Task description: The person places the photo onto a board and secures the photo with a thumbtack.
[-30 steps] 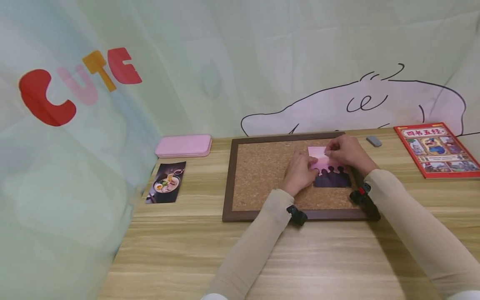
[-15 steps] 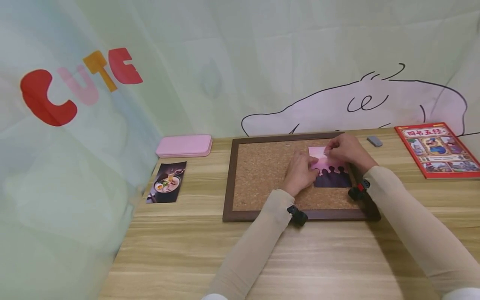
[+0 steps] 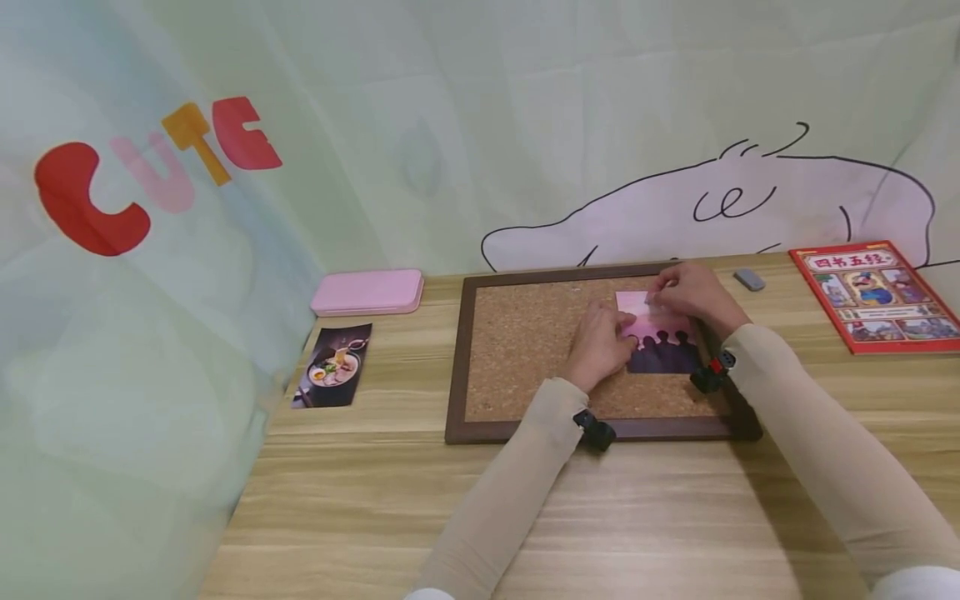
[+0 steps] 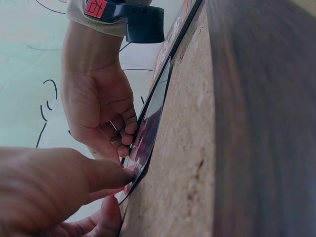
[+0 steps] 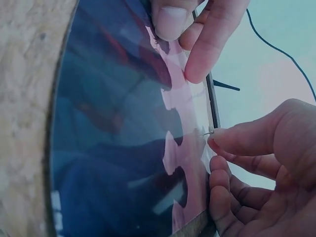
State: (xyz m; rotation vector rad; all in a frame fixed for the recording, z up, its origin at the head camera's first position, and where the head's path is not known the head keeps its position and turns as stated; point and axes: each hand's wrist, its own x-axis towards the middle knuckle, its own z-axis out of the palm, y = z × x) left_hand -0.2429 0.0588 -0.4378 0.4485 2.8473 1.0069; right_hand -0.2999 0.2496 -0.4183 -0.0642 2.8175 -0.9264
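Observation:
A photo (image 3: 663, 358) with dark figures against a pink sky lies on the right part of a brown-framed corkboard (image 3: 525, 358). My left hand (image 3: 600, 346) rests at the photo's left side, its thumb (image 5: 171, 23) and a finger pressing the print down. Near the photo's upper edge, my right hand (image 3: 693, 296) pinches a pin (image 5: 207, 133) between thumb and forefinger. The pin's thin metal point faces the pink part of the photo; its head is hidden by the fingertips. In the left wrist view the photo (image 4: 153, 118) bows slightly off the cork.
A second photo, of a noodle bowl (image 3: 332, 367), lies left of the board, below a pink case (image 3: 367, 292). Behind the board's right corner sits a small grey object (image 3: 749, 280). A red picture book (image 3: 873, 300) lies at the far right, by the printed curtain (image 3: 450, 150).
My right hand has shifted very slightly up and left, its wrist tilting a little inward, still pinching the pin. The left hand and the photo have stayed in place.

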